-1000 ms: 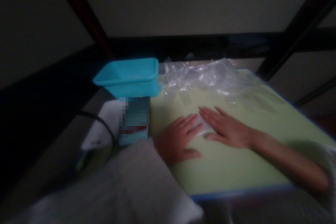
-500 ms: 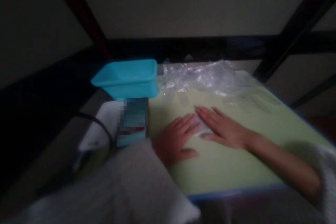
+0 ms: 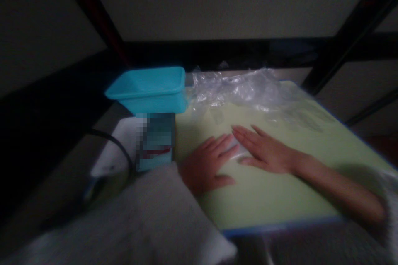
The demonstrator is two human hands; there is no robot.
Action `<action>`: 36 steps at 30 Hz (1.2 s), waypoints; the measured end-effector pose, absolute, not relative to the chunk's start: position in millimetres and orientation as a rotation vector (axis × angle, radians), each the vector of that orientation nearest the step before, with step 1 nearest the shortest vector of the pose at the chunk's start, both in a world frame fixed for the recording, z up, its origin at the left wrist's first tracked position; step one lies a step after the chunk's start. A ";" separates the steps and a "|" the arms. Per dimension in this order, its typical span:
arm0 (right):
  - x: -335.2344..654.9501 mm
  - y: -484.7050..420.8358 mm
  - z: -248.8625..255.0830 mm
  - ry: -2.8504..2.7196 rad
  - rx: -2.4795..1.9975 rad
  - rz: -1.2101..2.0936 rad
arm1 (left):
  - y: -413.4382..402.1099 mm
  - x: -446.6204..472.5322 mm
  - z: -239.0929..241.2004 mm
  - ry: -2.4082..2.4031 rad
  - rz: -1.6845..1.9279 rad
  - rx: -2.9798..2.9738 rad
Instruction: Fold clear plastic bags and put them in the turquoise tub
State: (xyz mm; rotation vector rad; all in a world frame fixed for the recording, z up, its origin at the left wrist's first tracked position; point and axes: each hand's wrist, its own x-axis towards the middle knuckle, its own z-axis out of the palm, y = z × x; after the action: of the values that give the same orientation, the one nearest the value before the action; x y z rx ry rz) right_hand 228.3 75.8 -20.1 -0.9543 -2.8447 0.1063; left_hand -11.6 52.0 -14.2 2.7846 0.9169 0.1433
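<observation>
My left hand lies flat on a pale green mat, fingers stretched out. My right hand lies flat beside it, fingertips almost meeting those of the left. Both press on a small clear plastic piece that shows between them. A grey-white sleeve covers my left forearm. The picture is dim and blurred.
A turquoise plastic tub stands at the mat's far left corner, with a teal box in front of it. Crumpled clear plastic lies along the mat's far edge. A black cable curves at the left. Dark frame bars run behind.
Both hands stay flat on the mat in the same place. Only the camera has shifted slightly.
</observation>
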 end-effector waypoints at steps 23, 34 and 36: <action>230.4 76.5 -21.9 -2.788 -0.950 0.154 | 51.8 -12.5 -14.8 0.931 0.167 2.789; 257.1 87.8 3.3 -2.713 -0.623 0.005 | 50.1 -12.5 -15.6 0.939 0.144 2.806; 257.6 85.9 6.6 -2.699 -0.573 -0.091 | 50.0 -12.1 -15.1 0.937 0.156 2.813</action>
State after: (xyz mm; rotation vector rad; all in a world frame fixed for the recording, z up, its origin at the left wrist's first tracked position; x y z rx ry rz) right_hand 257.6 85.9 6.6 -0.5734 -2.6992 -0.0910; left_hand -12.1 50.0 -15.1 2.8126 0.9374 0.1565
